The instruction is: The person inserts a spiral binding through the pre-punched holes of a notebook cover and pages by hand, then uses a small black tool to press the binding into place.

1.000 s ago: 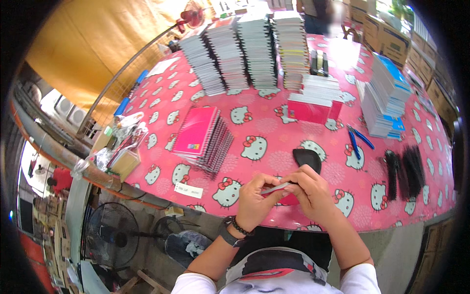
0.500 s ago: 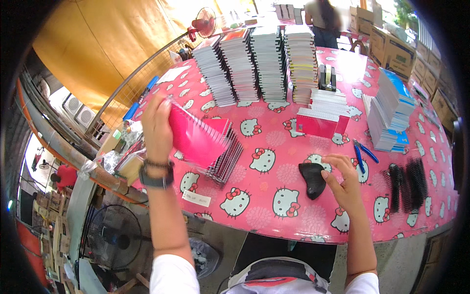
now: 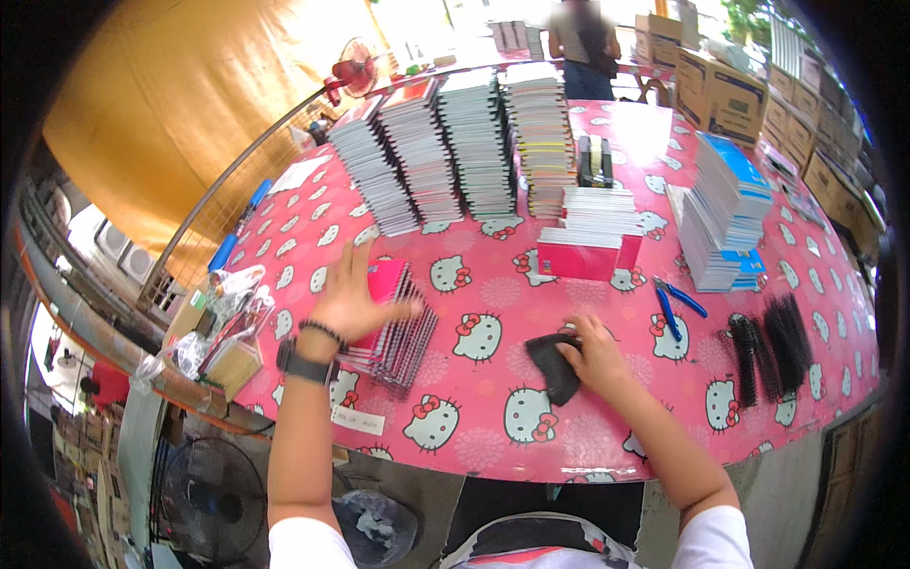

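Note:
My left hand (image 3: 355, 299) is spread, fingers apart, over a stack of pink spiral-bound notebooks (image 3: 387, 327) on the left of the table. The palm hides part of the stack, and I cannot make out whether it touches. My right hand (image 3: 599, 360) has its thumb and fingers closed on the upper right edge of a black curved pad (image 3: 553, 372), which rests on the table near the front middle. To the right lie blue-handled pliers (image 3: 671, 313) and a bunch of black spiral binding coils (image 3: 773, 351).
Tall stacks of bound books (image 3: 474, 152) stand at the back. Before them are pink-covered booklets (image 3: 578, 256) and a black tape dispenser (image 3: 595, 163). A blue-and-white booklet pile (image 3: 725, 218) stands right. A paper label (image 3: 358, 420) lies near the front edge. A person (image 3: 583, 57) stands beyond the table.
My left hand has let go of a pink spiral notebook, which now lies on the stack. My right hand has closed on the black pad and shifted it slightly left. The view has turned a little.

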`<state>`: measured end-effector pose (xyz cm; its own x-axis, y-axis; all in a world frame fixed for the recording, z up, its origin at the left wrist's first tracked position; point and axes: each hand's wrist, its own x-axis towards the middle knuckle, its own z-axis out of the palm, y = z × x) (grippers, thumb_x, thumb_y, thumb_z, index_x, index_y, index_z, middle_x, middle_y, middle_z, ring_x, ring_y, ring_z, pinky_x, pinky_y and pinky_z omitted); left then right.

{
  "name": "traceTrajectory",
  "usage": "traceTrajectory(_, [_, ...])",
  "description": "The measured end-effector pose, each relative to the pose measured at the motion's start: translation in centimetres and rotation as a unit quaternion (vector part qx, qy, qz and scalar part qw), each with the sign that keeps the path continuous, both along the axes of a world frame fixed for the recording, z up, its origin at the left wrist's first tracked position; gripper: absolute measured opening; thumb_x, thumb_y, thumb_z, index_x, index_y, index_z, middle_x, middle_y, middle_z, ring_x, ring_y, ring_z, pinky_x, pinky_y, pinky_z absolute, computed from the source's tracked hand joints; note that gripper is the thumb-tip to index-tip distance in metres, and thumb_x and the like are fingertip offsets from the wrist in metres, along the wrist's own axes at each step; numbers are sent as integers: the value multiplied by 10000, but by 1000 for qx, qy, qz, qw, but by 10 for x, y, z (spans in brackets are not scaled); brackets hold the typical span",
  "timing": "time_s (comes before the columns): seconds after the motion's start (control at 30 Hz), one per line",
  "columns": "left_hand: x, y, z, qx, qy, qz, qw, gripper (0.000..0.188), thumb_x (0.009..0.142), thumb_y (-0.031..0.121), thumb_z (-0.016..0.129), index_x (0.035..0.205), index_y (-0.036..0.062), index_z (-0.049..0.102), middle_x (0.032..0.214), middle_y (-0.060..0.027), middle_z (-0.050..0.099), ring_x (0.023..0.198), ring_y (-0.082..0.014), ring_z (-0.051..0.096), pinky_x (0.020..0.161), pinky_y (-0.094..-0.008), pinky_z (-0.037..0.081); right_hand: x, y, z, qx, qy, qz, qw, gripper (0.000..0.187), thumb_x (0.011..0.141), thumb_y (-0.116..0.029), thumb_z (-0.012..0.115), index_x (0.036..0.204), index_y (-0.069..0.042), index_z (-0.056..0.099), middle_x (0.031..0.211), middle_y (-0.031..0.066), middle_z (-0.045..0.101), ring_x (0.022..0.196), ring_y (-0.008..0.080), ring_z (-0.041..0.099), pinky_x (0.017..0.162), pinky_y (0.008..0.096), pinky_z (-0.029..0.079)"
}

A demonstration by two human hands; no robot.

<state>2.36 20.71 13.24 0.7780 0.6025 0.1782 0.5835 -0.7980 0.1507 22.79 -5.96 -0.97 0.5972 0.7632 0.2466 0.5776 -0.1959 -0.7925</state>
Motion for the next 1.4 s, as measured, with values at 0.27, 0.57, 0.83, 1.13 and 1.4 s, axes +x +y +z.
traceTrajectory(0.27, [-31, 7, -14, -56, 6, -3, 998, 1231, 521, 412, 813, 1465, 80, 97, 1486, -280, 121, 1361, -430, 200, 1079, -487, 272, 100, 50, 36, -4, -456, -185, 871, 275, 726, -146, 678, 984, -110, 591, 1021, 70, 583, 986, 256, 537, 847, 404, 397])
traceTrajectory(0.57, [-12, -100, 4, 189, -279, -80, 938, 765, 731, 291, 710, 1373, 55, 368, 1438, -189, 328, 1345, -351, 288, 1091, -523, 178, 59, 17, 79, 81, -261, -42, 961, 159, 706, -109, 681, 836, -61, 603, 802, 132, 608, 794, 329, 589, 710, 425, 473])
traceTrajectory(0.83, [4, -206, -97, 0, -193, -302, 934, 466, 784, 71, 587, 1246, 58, 530, 1122, -76, 586, 1036, -248, 546, 942, -424, 352, -65, -59, 38, 9, -112, 113, 987, 205, 719, -168, 703, 866, -58, 611, 834, 107, 585, 869, 302, 575, 743, 405, 481])
traceTrajectory(1.13, [11, -204, -116, -13, -251, -344, 905, 399, 735, 33, 595, 1117, 128, 658, 957, -27, 615, 870, -211, 569, 774, -354, 392, 70, -170, 30, -91, -165, -252, 949, 274, 745, -155, 689, 989, -44, 633, 943, 125, 631, 940, 287, 580, 811, 383, 474])
traceTrajectory(1.4, [13, -201, -114, -4, -250, -327, 911, 386, 730, 47, 635, 1102, 140, 670, 947, -20, 624, 854, -197, 570, 762, -339, 390, 97, -195, 1, -182, -269, -362, 874, 284, 740, -93, 686, 998, -64, 570, 902, 123, 577, 917, 310, 562, 777, 418, 483])
